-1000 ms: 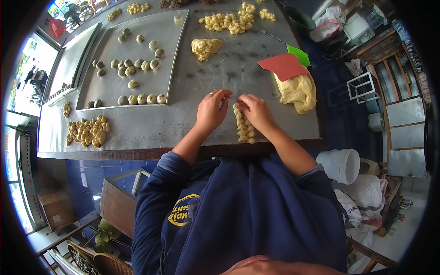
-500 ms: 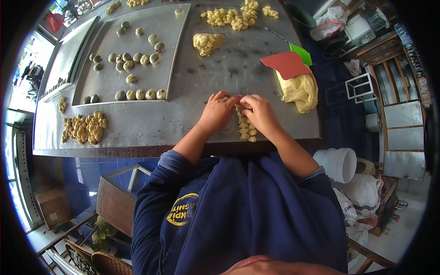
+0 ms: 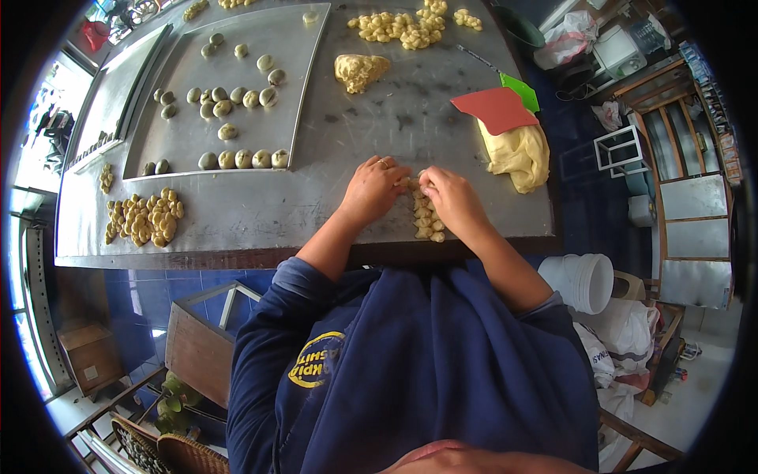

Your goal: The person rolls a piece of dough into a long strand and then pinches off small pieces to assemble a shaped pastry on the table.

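Grey metal worktable point(image 3: 245, 213) on a blue-tiled floor point(image 3: 142, 291) fronts a person in a navy top point(image 3: 442, 355). Close to its near edge, a knobbly strip of pale dough pieces point(image 3: 426, 220) lies pointing away from the body, seemingly placed so both hands reach it with ease. The right hand point(image 3: 452, 193) meets its far end, fingers bent and bunched narrow; whether they pinch a piece cannot be told. The left hand point(image 3: 375, 189) sits just beside, fingers curled inward, their contents hidden. Sleeves point(image 3: 288, 296) end short of the wrists, likely sparing the cuffs. To the right, a flat red sheet point(image 3: 496, 112) covers part of a smooth dough mound point(image 3: 517, 162), perhaps to slow drying, a green-bladed spatula point(image 3: 519, 91) partly behind it. Farther up, a rough dough lump point(image 3: 360, 73) lies apart from heaped yellow dough pieces point(image 3: 395, 30). At left, a shallow tray point(image 3: 197, 142) bears dark-tinged balls point(image 3: 245, 159), its rim apparently a stop against rolling. Tan dough pieces point(image 3: 150, 217) sit piled between tray and table edge, while a white bucket point(image 3: 583, 283) stands off the right corner
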{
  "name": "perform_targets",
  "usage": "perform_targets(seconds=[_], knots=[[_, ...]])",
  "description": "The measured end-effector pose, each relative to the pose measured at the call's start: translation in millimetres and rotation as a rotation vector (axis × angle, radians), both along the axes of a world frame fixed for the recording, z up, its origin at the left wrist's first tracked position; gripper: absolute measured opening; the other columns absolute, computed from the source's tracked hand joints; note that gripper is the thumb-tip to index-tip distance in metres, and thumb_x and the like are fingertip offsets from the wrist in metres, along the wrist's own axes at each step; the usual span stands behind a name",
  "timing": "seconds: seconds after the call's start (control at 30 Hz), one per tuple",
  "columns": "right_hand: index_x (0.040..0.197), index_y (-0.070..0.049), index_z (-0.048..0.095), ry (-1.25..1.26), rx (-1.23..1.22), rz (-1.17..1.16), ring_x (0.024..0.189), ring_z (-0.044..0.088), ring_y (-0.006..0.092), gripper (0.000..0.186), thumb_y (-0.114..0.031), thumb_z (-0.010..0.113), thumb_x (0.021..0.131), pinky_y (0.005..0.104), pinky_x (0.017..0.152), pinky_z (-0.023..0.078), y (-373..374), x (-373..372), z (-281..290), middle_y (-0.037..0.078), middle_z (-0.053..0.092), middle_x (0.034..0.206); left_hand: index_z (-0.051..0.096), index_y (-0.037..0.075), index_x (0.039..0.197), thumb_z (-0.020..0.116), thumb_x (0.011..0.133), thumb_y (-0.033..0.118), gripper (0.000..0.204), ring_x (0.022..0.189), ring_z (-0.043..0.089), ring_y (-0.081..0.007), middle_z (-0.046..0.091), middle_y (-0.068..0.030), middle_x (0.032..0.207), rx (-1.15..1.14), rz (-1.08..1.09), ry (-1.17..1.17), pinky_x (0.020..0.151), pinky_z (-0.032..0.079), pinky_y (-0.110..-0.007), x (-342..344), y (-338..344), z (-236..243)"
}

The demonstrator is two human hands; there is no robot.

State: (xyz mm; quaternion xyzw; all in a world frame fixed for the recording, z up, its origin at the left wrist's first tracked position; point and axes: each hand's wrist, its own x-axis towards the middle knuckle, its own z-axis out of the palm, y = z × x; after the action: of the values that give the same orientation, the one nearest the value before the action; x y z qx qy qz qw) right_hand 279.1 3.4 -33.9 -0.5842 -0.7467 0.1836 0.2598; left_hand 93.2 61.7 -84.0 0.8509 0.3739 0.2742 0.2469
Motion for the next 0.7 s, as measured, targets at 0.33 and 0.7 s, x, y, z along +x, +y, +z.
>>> perform_targets(seconds=[0.33,0.7], knots=[[0.095,-0.004,0.064,-0.054,0.017,0.012,0.090,0.062,0.0394,0.008,-0.005,0.062,0.087,0.0475,0.075,0.050,-12.1,-2.0,9.1,0.017,0.063,0.095,0.070,0.008,0.102,0.063,0.084,0.002,0.021,0.074,0.071,-0.0237,0.071,-0.0104,0.090,-0.275,0.184,-0.222,0.070,0.055,-0.036,-4.3,-2.5,7.1],[0.091,-0.004,0.065,-0.130,0.162,-0.006,0.085,0.062,0.0374,0.006,-0.003,0.066,0.085,0.0453,0.075,0.050,-25.4,-1.8,-3.6,0.015,0.063,0.092,0.063,0.006,0.112,0.065,0.089,0.008,0.024,0.086,0.065,-0.0343,0.067,-0.0143,0.088,-0.031,0.109,-0.340,0.075,0.052,-0.043,-3.4,-1.2,8.5]])
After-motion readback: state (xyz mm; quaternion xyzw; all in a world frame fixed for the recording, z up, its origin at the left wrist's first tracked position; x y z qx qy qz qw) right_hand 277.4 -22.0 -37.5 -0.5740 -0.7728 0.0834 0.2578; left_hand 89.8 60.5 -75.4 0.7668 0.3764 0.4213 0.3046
